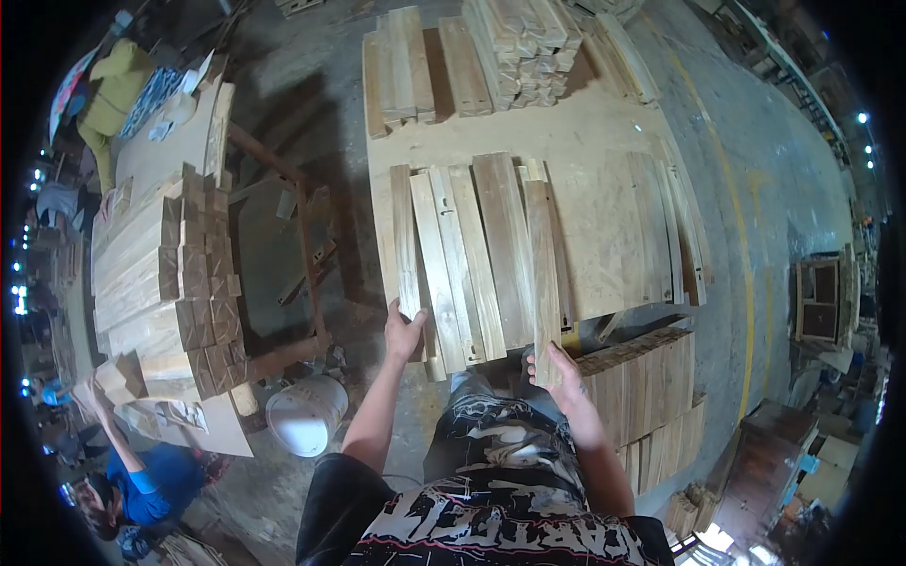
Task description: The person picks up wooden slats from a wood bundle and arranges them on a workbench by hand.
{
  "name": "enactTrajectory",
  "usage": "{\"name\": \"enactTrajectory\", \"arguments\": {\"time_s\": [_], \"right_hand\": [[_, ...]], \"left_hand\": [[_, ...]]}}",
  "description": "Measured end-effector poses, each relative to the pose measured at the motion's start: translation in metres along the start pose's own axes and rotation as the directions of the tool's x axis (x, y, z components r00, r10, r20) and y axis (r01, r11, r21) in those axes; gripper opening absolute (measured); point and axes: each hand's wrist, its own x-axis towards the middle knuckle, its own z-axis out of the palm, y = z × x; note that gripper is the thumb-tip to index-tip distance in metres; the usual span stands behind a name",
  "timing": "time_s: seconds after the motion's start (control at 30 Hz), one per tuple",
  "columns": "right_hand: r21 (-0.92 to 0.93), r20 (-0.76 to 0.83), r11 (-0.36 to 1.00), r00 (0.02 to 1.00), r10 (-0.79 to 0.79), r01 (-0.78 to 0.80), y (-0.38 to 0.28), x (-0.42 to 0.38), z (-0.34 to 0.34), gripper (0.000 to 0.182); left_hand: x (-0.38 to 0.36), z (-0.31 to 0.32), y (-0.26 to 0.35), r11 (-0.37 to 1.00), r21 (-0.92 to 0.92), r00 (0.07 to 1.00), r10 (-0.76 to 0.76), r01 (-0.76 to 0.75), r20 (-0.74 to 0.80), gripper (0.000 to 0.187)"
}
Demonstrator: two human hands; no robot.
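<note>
Several long wooden slats (456,255) lie side by side on a large board-topped table (595,217), some with small slots near their ends. My left hand (405,332) is closed round the near end of the leftmost slat (403,241). At the right of the row, my right hand (557,371) grips the near end of another slat (543,264), thumb along its side. The far ends of both slats reach toward the middle of the table.
Stacked slats (533,57) stand at the table's far side, more slats (661,226) at its right. Below right is a wood pile (642,396). A white bucket (307,415) stands left on the floor. A person in blue (160,481) works beside a loaded left table (226,424).
</note>
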Motion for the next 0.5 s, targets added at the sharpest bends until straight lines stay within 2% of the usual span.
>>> {"name": "enactTrajectory", "arguments": {"time_s": [0.1, 0.13, 0.17, 0.33, 0.43, 0.47, 0.5], "right_hand": [[-0.032, -0.011, 0.999, 1.000, -0.011, 0.011, -0.005, 0.002, 0.002, 0.038], [-0.029, -0.019, 1.000, 1.000, -0.008, 0.007, -0.004, 0.001, 0.001, 0.038], [-0.028, -0.027, 1.000, 1.000, -0.003, 0.003, -0.003, -0.001, -0.001, 0.037], [-0.018, -0.017, 1.000, 1.000, 0.003, -0.003, 0.007, 0.005, -0.001, 0.035], [-0.036, -0.037, 0.999, 0.999, 0.015, -0.016, 0.007, 0.006, 0.003, 0.036], [-0.049, -0.047, 0.999, 0.999, 0.018, -0.020, 0.006, 0.006, 0.004, 0.036], [-0.054, -0.045, 0.998, 0.999, 0.020, -0.022, 0.006, 0.007, 0.004, 0.037]], "left_hand": [[-0.004, -0.019, 0.005, 1.000, -0.023, 0.990, 0.014, -0.017, -0.141, 0.062], [-0.004, -0.024, -0.006, 0.997, -0.018, 0.982, 0.067, -0.071, -0.179, 0.057], [-0.008, -0.029, -0.008, 0.999, -0.009, 0.977, 0.042, -0.045, -0.207, 0.055], [-0.024, -0.037, -0.032, 0.999, 0.029, 0.978, 0.024, -0.018, -0.205, 0.058], [-0.034, -0.022, -0.031, 0.998, 0.023, 0.979, 0.057, -0.054, -0.195, 0.059], [-0.033, -0.014, -0.034, 0.994, 0.073, 0.975, 0.095, -0.081, -0.200, 0.060], [-0.033, -0.005, -0.037, 0.977, 0.202, 0.972, 0.107, -0.064, -0.208, 0.063]]}}
